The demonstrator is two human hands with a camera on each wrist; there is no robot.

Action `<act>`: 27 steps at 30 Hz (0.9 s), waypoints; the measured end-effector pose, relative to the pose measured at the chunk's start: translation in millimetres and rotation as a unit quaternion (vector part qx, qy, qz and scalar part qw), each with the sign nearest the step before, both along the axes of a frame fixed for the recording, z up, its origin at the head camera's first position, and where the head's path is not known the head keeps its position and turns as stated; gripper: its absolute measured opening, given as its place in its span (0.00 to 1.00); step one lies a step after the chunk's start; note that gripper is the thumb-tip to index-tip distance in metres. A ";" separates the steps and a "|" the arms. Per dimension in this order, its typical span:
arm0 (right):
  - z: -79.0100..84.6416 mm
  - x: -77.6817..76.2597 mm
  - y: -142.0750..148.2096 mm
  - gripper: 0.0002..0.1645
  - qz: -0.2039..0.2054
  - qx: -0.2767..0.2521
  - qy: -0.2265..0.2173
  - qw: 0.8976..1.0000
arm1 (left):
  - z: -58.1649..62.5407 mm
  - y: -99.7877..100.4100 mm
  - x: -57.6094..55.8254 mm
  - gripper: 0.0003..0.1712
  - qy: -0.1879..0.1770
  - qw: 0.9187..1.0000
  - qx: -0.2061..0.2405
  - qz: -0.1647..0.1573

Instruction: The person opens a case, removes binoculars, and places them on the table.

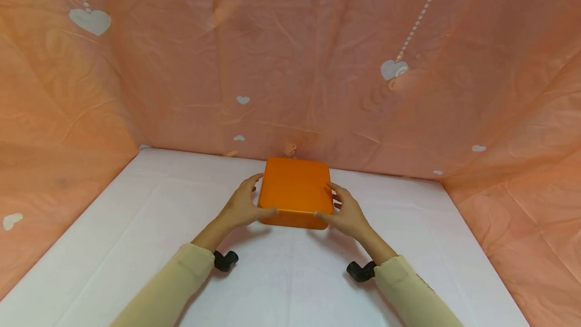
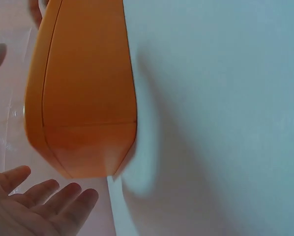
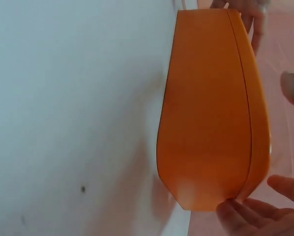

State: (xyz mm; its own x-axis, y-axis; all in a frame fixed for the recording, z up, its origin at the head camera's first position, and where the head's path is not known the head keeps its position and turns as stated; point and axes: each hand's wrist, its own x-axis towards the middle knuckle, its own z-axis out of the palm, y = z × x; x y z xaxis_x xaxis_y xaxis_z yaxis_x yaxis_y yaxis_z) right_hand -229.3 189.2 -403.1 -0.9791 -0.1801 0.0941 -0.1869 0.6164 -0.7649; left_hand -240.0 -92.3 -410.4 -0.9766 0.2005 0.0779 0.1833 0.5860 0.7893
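Observation:
An orange box (image 1: 296, 185) with rounded corners stands on the white table, close to the back drape. A thin seam runs along its side near the top in both wrist views. My left hand (image 1: 241, 207) is at the box's left side, thumb over the near edge; in the left wrist view its spread fingers (image 2: 68, 206) show a gap from the box. On the other side is my right hand (image 1: 348, 214), its fingertips (image 3: 228, 214) right at the box's side wall and its thumb by the near top edge. Both hands have loosely bent fingers.
White cloth (image 1: 290, 276) covers the table. Pink-orange drapes (image 1: 181, 64) with white hearts rise behind it and on both sides. Black curved pieces (image 1: 225, 261) sit at the wrists, beside the pale sleeves (image 1: 168, 286).

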 end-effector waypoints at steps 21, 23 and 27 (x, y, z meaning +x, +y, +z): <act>-6.7 -0.2 -1.9 0.51 -0.009 -0.001 -0.006 1.000 | -9.4 8.3 -1.1 0.58 -0.021 1.000 -0.003 -0.006; -6.3 -0.1 -1.6 0.50 -0.008 0.001 -0.006 1.000 | -9.4 8.3 -1.1 0.58 -0.030 1.000 0.003 -0.003; -5.5 0.1 -1.7 0.49 -0.007 0.004 -0.009 1.000 | -7.0 8.7 -0.9 0.59 -0.042 0.999 0.006 0.001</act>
State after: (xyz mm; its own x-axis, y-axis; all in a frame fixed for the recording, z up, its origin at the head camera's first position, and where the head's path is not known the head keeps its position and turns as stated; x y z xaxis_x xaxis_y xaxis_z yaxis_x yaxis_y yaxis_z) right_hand -229.2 187.5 -408.6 -0.9831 -0.1667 0.0752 -0.1643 0.6248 -0.7633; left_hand -240.9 -83.6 -417.4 -0.9800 0.1988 -0.0012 0.1159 0.5763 0.8090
